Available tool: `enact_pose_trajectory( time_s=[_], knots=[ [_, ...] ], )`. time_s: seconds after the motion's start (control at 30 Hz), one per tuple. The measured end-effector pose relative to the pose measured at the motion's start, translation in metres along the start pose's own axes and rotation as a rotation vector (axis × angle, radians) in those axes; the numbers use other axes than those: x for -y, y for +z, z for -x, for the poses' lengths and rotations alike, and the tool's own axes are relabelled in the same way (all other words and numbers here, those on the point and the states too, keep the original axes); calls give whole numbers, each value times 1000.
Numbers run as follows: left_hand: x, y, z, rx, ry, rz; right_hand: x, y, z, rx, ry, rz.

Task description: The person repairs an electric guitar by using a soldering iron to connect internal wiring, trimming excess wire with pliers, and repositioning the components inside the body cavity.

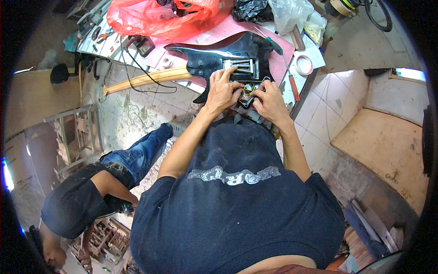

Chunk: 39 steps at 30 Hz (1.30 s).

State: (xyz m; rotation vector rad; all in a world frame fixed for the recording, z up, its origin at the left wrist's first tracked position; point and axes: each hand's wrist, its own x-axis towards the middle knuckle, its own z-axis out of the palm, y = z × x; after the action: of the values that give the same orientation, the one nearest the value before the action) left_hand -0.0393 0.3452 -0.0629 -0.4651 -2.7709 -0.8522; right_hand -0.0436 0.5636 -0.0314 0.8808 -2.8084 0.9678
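Observation:
A black electric guitar (pixel 212 55) lies face down on the bench, its pale wooden neck (pixel 150 77) pointing left. In its back, a cavity of thin coloured wires (pixel 249 90) is uncovered near the body's front edge. My left hand (pixel 221 91) rests over the guitar, one finger reaching to the metal springs (pixel 244 66) in the other cavity, while its thumb and a fingertip pinch at the wires. From the right, my right hand (pixel 271 101) is closed with its fingertips on the same wires. The fingers partly hide the cavity.
Right of the guitar lie screwdrivers with a red handle (pixel 294 88) and a green handle (pixel 275 46), and a tape roll (pixel 304 65). A red plastic bag (pixel 169 20) covers the bench's back. A black cable (pixel 146 75) crosses the neck. Another person (pixel 86 198) bends at lower left.

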Motion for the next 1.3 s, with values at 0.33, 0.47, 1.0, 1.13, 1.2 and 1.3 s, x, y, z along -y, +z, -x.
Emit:
enact_pose_trajectory(
  time_s=[0.33,0.47,1.0,1.13,1.2,1.3],
  knots=[
    [9,-6,2,63,25,140,0,6,-7,81,77,134],
    [8,-7,0,50,24,124,6,9,-16,92,191,158],
    [3,-13,-3,134,-28,131,13,15,-26,154,364,217],
    [6,-13,-3,155,-32,127,10,16,-21,134,364,171],
    [8,-13,-2,150,-16,146,6,13,-19,143,358,149],
    [7,-14,-3,147,-14,151,-5,8,-16,160,323,-2]
  ],
)
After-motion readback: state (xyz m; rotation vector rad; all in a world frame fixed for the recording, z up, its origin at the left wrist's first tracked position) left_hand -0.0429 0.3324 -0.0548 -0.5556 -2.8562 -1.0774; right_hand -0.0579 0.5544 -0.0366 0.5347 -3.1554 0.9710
